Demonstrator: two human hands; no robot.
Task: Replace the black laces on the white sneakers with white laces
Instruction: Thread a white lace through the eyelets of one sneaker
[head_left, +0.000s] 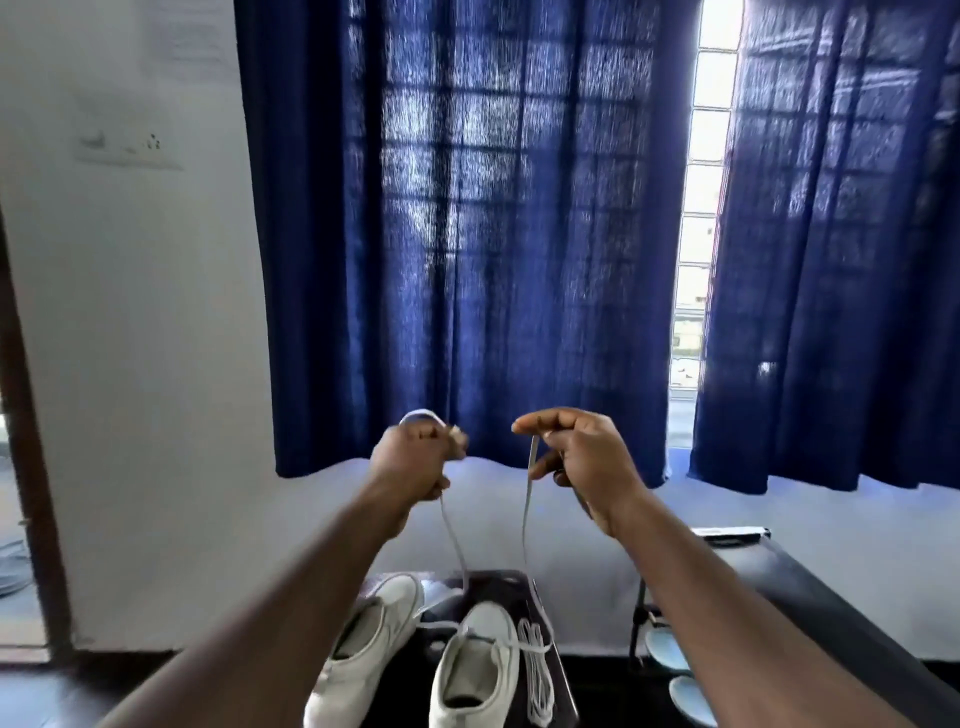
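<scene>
One end of the white lace (527, 509) is gripped in the left hand (413, 460) and one in the right hand (587, 457), high above the sneaker (478, 670) (apparently so both sides are evened)

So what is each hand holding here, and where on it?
One lace, running up from the sneaker. The left hand grips one strand's upper part, the right hand pinches the other strand near its top.

Blue curtains (467, 234) hang over a barred window (709, 208) beside a white wall (130, 338)
</scene>
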